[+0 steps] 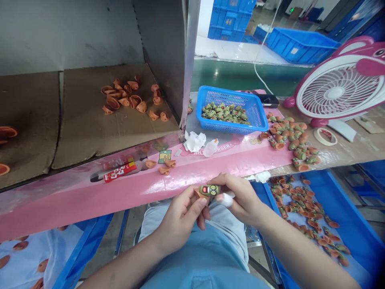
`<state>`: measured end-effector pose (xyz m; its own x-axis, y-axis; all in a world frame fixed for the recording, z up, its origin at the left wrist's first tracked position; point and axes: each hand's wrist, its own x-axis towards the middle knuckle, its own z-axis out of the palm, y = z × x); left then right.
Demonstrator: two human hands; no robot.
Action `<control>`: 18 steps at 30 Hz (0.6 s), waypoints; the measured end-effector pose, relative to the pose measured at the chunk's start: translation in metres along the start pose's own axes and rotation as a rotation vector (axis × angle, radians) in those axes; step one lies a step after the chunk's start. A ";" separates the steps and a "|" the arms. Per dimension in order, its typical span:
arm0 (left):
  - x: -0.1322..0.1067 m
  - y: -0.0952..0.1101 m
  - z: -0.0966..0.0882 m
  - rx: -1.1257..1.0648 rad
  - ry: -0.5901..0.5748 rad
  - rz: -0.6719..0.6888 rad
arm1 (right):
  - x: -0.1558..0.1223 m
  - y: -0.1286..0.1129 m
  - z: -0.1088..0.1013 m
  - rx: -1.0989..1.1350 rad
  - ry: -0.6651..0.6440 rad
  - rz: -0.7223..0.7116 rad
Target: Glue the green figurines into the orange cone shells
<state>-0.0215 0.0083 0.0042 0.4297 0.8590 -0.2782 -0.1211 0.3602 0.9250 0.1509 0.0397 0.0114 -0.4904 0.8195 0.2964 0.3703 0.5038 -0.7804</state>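
Left hand [183,208] and right hand [243,197] close together; both gripping orange-and-green figurine [207,190]; it lies between their fingertips

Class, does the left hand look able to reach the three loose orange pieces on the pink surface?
Probably yes: nothing visible stands between the left hand and the orange pieces, though it holds a green figure.
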 end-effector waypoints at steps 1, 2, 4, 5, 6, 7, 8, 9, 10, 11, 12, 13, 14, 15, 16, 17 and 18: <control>0.001 -0.001 0.000 -0.025 0.013 -0.014 | 0.001 0.009 0.002 0.018 0.105 0.042; 0.003 -0.001 0.000 -0.057 0.026 -0.031 | 0.002 0.021 0.004 0.026 0.242 0.094; 0.005 -0.002 0.000 -0.135 0.059 -0.073 | 0.007 0.046 0.010 -0.018 0.500 0.215; 0.006 -0.001 0.000 -0.178 0.078 -0.090 | 0.011 0.059 0.013 -0.040 0.538 0.248; 0.007 -0.001 0.001 -0.219 0.097 -0.102 | 0.016 0.070 0.017 -0.063 0.546 0.273; 0.008 0.000 0.001 -0.252 0.120 -0.107 | 0.020 0.081 0.021 -0.083 0.527 0.289; 0.008 0.001 0.001 -0.276 0.143 -0.107 | 0.024 0.090 0.024 -0.100 0.509 0.303; 0.008 0.002 0.002 -0.292 0.164 -0.104 | 0.028 0.097 0.027 -0.116 0.490 0.317; 0.008 0.002 0.002 -0.302 0.181 -0.100 | 0.032 0.103 0.030 -0.128 0.471 0.328; 0.008 0.003 0.002 -0.308 0.195 -0.097 | 0.035 0.108 0.032 -0.136 0.452 0.338; 0.008 0.002 0.002 -0.312 0.208 -0.095 | 0.037 0.111 0.033 -0.139 0.435 0.348; 0.008 0.002 0.001 -0.314 0.219 -0.091 | 0.039 0.112 0.034 -0.136 0.422 0.356; 0.008 0.001 0.001 -0.313 0.229 -0.084 | 0.040 0.112 0.034 -0.128 0.415 0.362; 0.009 0.000 0.001 -0.311 0.240 -0.072 | 0.040 0.111 0.035 -0.114 0.412 0.363; 0.009 -0.002 0.000 -0.305 0.246 -0.057 | 0.038 0.107 0.035 -0.095 0.414 0.361; 0.009 -0.004 -0.001 -0.296 0.249 -0.042 | 0.035 0.102 0.035 -0.075 0.421 0.356; 0.009 -0.006 -0.001 -0.282 0.249 -0.027 | 0.030 0.096 0.035 -0.056 0.431 0.350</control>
<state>-0.0182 0.0143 -0.0039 0.2097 0.8975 -0.3879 -0.3692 0.4400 0.8186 0.1443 0.1029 -0.0737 0.0317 0.9721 0.2324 0.4999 0.1859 -0.8459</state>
